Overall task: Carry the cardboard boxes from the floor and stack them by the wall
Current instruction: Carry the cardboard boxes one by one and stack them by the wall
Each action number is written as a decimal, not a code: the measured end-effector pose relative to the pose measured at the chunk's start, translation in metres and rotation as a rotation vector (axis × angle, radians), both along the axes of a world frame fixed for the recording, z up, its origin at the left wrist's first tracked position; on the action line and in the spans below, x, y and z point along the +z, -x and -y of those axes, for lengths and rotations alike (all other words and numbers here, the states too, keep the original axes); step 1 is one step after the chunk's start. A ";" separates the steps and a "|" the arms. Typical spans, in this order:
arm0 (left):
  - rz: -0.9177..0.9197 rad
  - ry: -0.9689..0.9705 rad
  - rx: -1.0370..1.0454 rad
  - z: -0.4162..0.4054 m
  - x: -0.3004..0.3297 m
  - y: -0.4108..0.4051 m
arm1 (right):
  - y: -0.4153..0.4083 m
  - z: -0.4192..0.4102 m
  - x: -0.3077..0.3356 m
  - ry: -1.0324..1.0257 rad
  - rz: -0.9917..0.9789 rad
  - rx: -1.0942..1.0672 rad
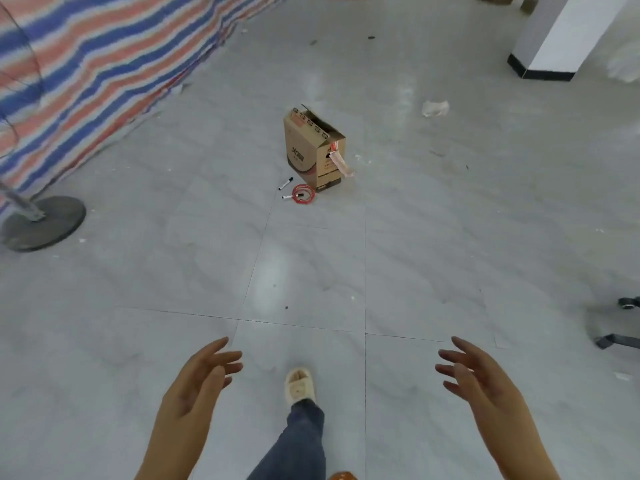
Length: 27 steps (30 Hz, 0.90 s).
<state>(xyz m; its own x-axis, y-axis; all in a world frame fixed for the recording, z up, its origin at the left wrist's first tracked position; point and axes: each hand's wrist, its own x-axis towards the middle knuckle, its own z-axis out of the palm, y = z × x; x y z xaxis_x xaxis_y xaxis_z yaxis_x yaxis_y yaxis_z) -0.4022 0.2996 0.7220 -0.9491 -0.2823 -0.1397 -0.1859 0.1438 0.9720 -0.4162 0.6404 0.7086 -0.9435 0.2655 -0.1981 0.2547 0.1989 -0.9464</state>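
Observation:
A brown cardboard box (313,148) stands upright on the grey tiled floor, well ahead of me near the middle of the view. Its top flaps are partly open and a strip of tape hangs from its right side. My left hand (202,377) and my right hand (476,374) are both held out low in front of me, palms turned inward, fingers relaxed and spread, holding nothing. Both hands are far short of the box.
Two markers (286,183) and a red cord coil (303,194) lie just in front of the box. A fan base (43,223) stands at left before a striped tarp (104,64). A white pillar (561,36) is at back right, chair wheels (620,323) at right.

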 end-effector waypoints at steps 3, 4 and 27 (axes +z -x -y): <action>0.013 0.004 0.024 -0.004 -0.010 0.067 | 0.068 -0.005 -0.012 0.022 0.007 -0.007; 0.015 0.007 0.025 -0.004 -0.012 0.095 | 0.092 -0.006 -0.015 0.032 0.002 -0.024; 0.109 0.016 0.051 -0.144 -0.011 0.633 | 0.642 -0.143 -0.019 0.036 0.054 0.026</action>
